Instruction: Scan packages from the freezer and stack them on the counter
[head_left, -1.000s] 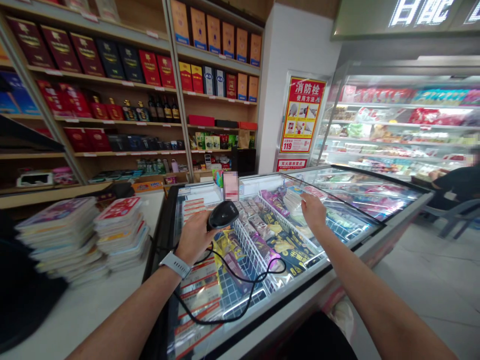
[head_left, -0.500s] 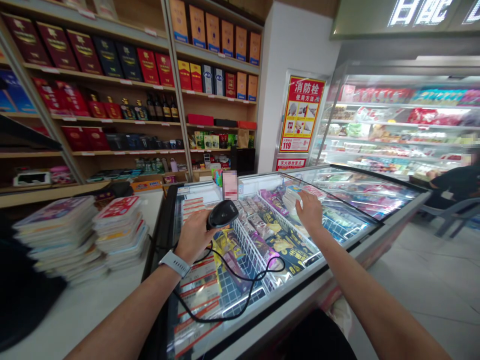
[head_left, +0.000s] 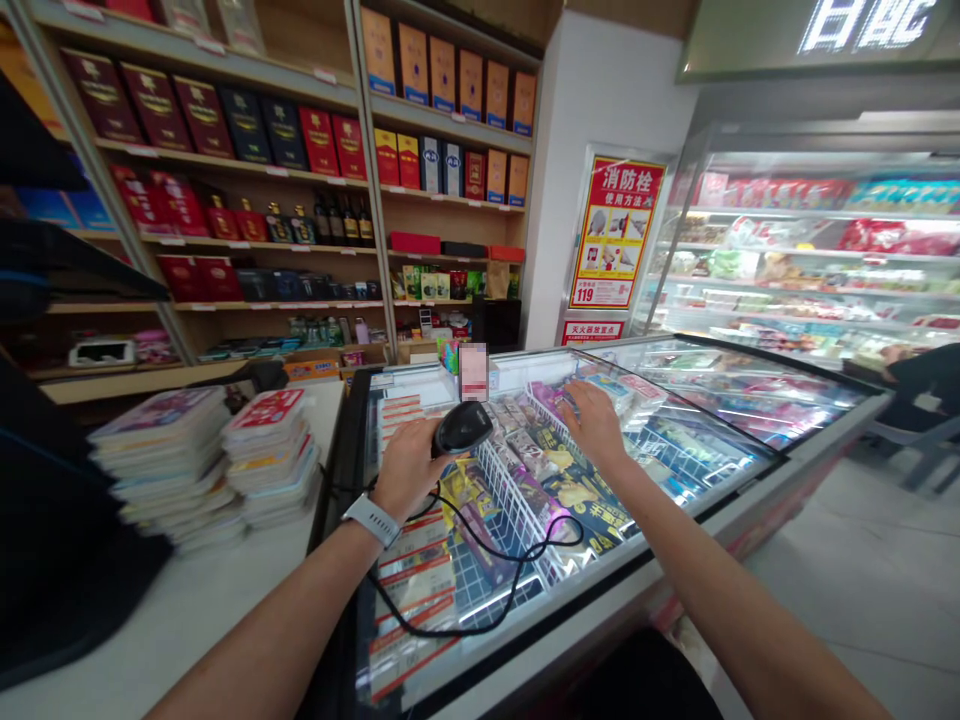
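Your left hand (head_left: 409, 465) grips a black scanner (head_left: 463, 428) over the left part of the freezer (head_left: 351, 430); your right hand (head_left: 596, 425) appears empty.
The scanner is already taken up; what is left to do cannot be told. Your right fingers curl loosely above the freezer's middle, contact with the glass unclear. The scanner is smooth and rounded, its thin cable (head_left: 450, 634) looped across the freezer's flat top. Glossy packets (head_left: 592, 510) fill wire baskets inside; two uneven stacks (head_left: 274, 470) stand left of it.

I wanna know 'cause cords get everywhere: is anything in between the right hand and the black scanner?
Nothing visible stands between the right hand and the black scanner; the cord loops lower in the picture.
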